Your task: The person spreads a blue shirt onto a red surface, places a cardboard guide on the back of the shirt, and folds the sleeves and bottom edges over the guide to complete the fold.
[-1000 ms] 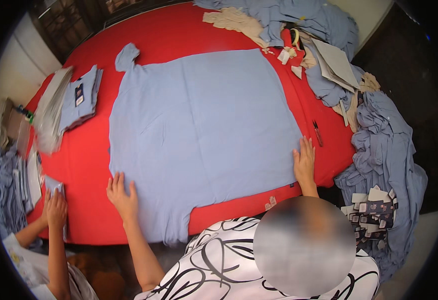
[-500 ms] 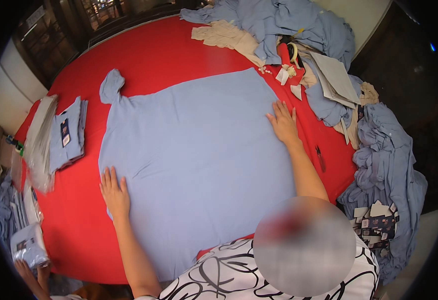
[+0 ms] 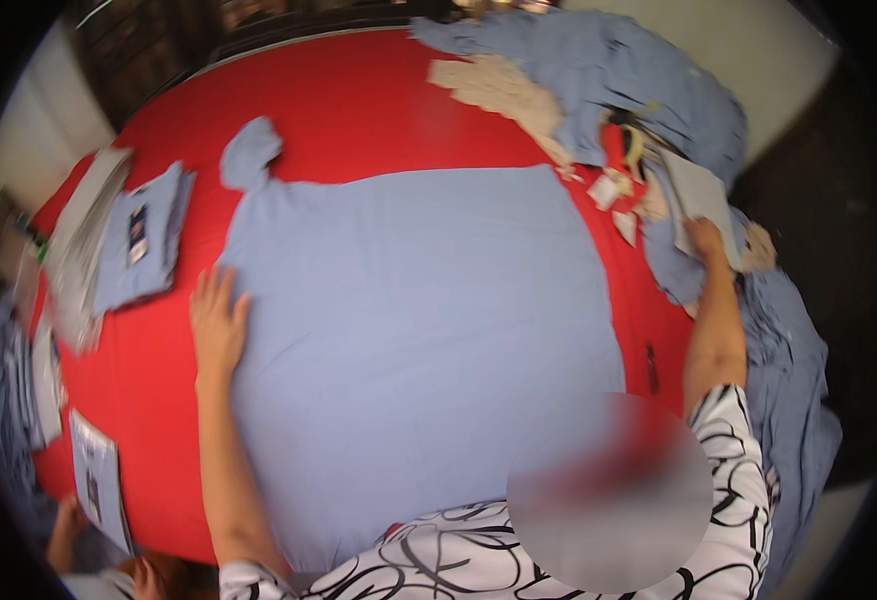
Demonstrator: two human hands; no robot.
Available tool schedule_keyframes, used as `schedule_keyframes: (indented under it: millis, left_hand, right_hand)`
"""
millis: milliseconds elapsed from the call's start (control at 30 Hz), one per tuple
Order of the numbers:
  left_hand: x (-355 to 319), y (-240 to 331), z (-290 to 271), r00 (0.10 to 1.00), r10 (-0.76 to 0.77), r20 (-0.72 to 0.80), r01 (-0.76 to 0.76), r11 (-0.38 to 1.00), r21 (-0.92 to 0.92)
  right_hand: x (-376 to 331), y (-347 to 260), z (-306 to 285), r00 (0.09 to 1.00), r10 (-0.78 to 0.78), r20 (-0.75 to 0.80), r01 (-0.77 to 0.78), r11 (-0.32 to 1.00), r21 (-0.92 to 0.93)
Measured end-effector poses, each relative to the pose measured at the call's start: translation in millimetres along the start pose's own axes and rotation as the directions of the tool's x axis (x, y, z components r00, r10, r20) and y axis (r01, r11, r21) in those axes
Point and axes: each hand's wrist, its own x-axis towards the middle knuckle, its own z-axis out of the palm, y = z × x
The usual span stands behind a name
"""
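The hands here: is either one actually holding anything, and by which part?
The right hand grips a grey card sheet at its lower edge. The left hand holds nothing; it lies flat on the blue shirt.

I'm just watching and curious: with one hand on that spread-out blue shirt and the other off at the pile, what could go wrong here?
Only the left hand pins the blue shirt, at its edge, so the smoothed cloth could shift or wrinkle. The right hand reaches into the heap of blue garments by the grey card sheet; pulling there might drag loose paper tags onto the shirt.
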Motion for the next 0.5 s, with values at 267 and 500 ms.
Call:
schedule_keyframes:
  millis: [267, 500]
  left_hand:
    - [-26, -62, 14, 0.993, -0.122, -0.005, 0.121, 0.990, -0.069]
    - [-141, -8, -85, 0.879, -0.464, 0.111, 0.477, 0.861, -0.175]
  right_hand:
    - [36, 101, -92, 0.959, -0.283, 0.024, 0.256, 0.825, -0.503]
    - [-103, -172, -160, 0.924, -0.167, -0.343, 0.217, 0.970, 0.113]
